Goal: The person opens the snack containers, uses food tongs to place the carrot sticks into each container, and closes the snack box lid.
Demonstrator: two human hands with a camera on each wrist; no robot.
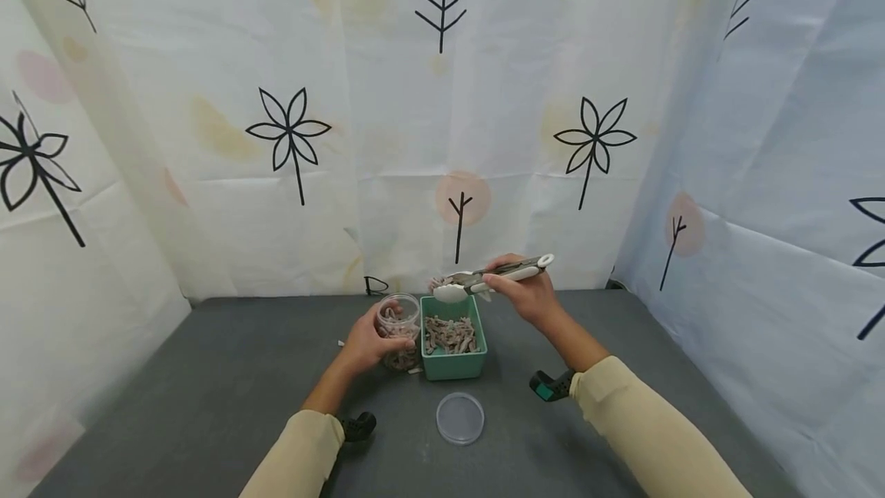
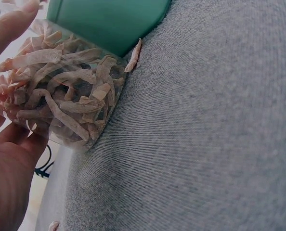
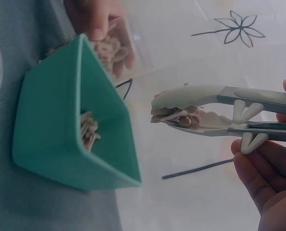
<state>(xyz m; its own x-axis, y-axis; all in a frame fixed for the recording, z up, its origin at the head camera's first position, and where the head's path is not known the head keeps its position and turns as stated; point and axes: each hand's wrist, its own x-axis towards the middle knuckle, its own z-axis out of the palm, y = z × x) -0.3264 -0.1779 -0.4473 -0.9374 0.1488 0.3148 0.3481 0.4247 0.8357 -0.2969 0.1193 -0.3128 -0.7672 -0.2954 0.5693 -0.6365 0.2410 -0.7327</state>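
Upright on the table, a clear jar (image 2: pixel 80 91) is full of pale brownish dried strips. My left hand (image 1: pixel 372 340) grips its side, fingers behind and thumb in front. Against the jar's right side stands a green container (image 1: pixel 452 366), partly filled with similar strips (image 1: pixel 449 335). My right hand (image 1: pixel 527 294) holds grey and white tongs (image 3: pixel 229 96) above the container's back part. Between the tong heads a small bunch of strips (image 3: pixel 181 115) is pinched, clear of the container. In the right wrist view, the fingers and thumb lie on both tong arms.
A clear round lid (image 1: pixel 460 418) lies on the dark grey table (image 1: pixel 207 390), in front of the green container. One loose strip (image 2: pixel 134 55) lies by the jar's base, and another small piece (image 2: pixel 54 225) is farther left. A patterned cloth (image 1: pixel 394 121) hangs behind the table.
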